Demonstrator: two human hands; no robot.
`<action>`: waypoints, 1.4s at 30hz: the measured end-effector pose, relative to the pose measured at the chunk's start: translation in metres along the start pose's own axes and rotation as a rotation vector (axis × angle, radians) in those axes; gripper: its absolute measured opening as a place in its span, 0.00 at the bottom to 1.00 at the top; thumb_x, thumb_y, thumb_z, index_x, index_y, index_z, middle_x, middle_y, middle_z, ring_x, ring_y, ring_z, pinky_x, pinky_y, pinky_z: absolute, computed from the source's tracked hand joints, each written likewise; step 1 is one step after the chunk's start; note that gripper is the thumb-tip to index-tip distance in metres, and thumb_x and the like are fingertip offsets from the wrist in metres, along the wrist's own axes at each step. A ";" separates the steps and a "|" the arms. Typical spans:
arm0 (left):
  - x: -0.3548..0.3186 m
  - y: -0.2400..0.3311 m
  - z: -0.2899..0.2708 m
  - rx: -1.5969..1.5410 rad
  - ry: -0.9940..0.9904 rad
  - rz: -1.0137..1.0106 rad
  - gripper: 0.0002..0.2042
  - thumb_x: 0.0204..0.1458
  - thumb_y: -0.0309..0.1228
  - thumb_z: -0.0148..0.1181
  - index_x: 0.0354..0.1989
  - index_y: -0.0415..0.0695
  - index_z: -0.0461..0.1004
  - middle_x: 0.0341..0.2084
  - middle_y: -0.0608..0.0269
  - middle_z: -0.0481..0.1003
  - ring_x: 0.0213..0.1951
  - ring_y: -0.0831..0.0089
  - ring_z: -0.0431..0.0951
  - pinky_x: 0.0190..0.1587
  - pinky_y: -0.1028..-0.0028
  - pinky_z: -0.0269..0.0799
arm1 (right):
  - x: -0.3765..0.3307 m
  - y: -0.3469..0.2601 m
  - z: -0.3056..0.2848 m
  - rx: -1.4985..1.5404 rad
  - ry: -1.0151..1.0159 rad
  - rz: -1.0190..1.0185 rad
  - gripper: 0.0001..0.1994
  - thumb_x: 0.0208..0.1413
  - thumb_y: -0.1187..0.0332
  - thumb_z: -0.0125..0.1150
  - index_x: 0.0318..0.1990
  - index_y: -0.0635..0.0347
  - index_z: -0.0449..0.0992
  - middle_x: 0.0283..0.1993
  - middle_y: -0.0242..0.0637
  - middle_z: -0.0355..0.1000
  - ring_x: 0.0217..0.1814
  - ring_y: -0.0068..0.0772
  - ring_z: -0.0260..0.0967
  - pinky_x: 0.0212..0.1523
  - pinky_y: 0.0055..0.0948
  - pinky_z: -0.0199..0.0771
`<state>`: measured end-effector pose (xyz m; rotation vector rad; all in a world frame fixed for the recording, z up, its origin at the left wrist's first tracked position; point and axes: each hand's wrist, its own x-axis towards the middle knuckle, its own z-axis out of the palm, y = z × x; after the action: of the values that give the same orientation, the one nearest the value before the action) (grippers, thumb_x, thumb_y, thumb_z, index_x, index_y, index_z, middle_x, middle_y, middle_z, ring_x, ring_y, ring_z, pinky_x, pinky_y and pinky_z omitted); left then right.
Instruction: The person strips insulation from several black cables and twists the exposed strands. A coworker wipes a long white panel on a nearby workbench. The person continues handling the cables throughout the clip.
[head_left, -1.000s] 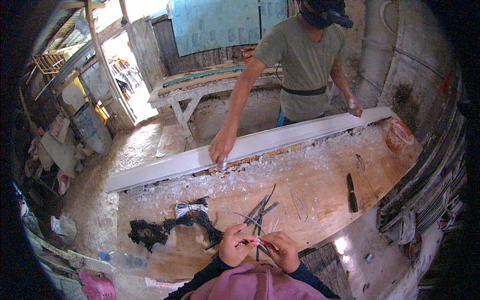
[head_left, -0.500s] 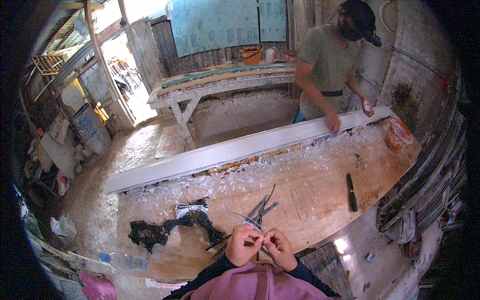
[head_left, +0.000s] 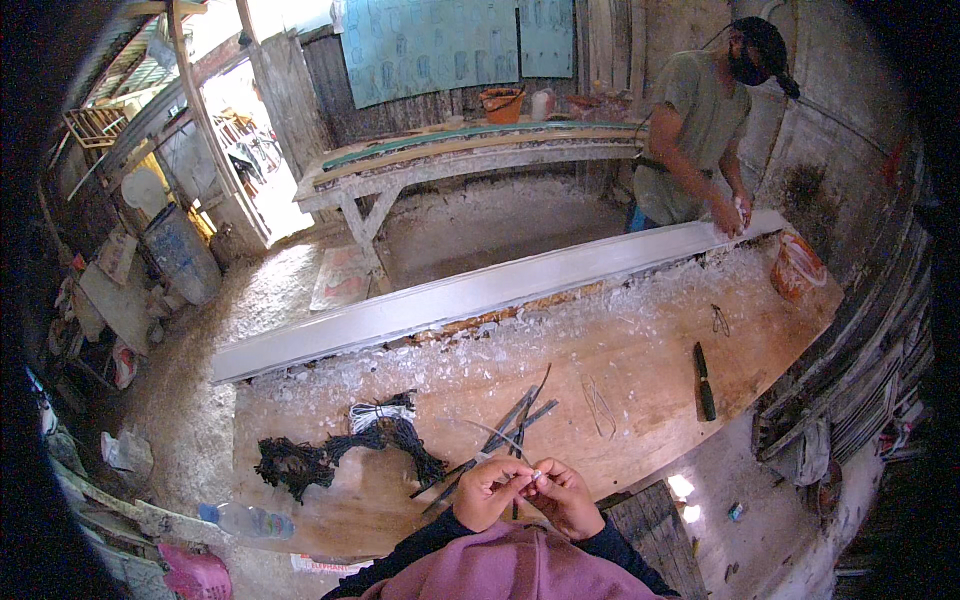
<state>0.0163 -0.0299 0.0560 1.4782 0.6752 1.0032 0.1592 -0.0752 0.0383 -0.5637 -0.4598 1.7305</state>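
Observation:
My left hand (head_left: 486, 491) and my right hand (head_left: 567, 497) meet at the table's near edge, fingertips pinched together. Between them is a small whitish piece (head_left: 537, 475), too small to name. A thin grey strip (head_left: 490, 432) reaches from beside the fingertips out over the board; whether it joins the piece I cannot tell. Just beyond my hands several dark flat strips (head_left: 513, 421) lie crossed. Left of these lie bundles of black cords (head_left: 295, 466), and a white cord bundle (head_left: 383, 412) tied with black.
A long white plaster moulding (head_left: 480, 291) spans the table's far side, white crumbs along it. Opposite, a co-worker (head_left: 697, 140) bends over its right end. A black-handled knife (head_left: 705, 385), a loop of string (head_left: 600, 409) and an orange bucket (head_left: 797, 268) lie at right; a plastic bottle (head_left: 247, 521) at left.
The co-worker has moved right, bringing both hands together at the moulding's right end. My hands stay in place, fingers shifting slightly, and the whitish piece shows more clearly between them.

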 end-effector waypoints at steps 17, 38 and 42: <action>0.001 0.015 -0.011 0.378 -0.009 -0.017 0.06 0.44 0.26 0.59 0.30 0.40 0.75 0.28 0.60 0.75 0.24 0.79 0.73 0.23 0.82 0.67 | -0.002 0.002 -0.001 -0.484 0.166 -0.199 0.05 0.47 0.77 0.57 0.33 0.65 0.70 0.32 0.33 0.70 0.36 0.22 0.66 0.39 0.22 0.66; -0.001 0.005 -0.023 0.210 0.101 -0.085 0.02 0.47 0.25 0.54 0.27 0.40 0.69 0.20 0.66 0.72 0.21 0.84 0.70 0.23 0.83 0.66 | -0.003 0.005 0.006 -0.592 -0.011 -0.312 0.06 0.50 0.77 0.53 0.33 0.58 0.63 0.32 0.28 0.60 0.36 0.18 0.58 0.38 0.18 0.59; 0.003 0.009 -0.031 0.253 0.028 -0.118 0.05 0.45 0.25 0.56 0.29 0.40 0.68 0.24 0.64 0.72 0.27 0.81 0.71 0.29 0.79 0.68 | 0.000 0.003 0.009 -0.506 0.051 -0.237 0.10 0.48 0.79 0.54 0.36 0.58 0.61 0.31 0.32 0.62 0.34 0.22 0.62 0.37 0.24 0.66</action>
<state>-0.0104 -0.0143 0.0645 1.6240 0.9263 0.8724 0.1513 -0.0757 0.0435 -0.8723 -0.9018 1.3684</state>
